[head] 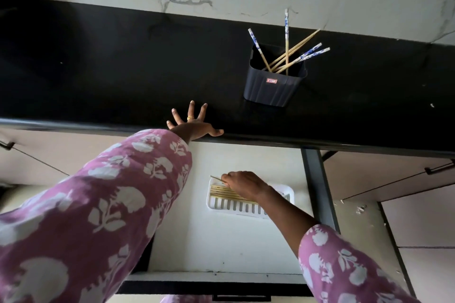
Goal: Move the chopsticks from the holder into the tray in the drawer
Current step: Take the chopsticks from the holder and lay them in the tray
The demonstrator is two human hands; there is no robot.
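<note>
Lower centre, in the drawer (pixel 209 241): right hand (pixel 242 186) pinches a chopstick (pixel 216 178) over the tray (pixel 283 190).
Holder (pixel 273 88): upper right, on the counter (pixel 123 69), chopsticks (pixel 286 39) leaning inside.
Left hand (pixel 194 123): fingers spread wide on the counter edge.

The left hand (pixel 194 124) reaches forward, fingers straight and splayed wide. The right hand (pixel 242 184) sits lower, pinching a chopstick (pixel 216 178).

The dark holder (pixel 274 86) bears a small red label, its print too small to read.
</note>
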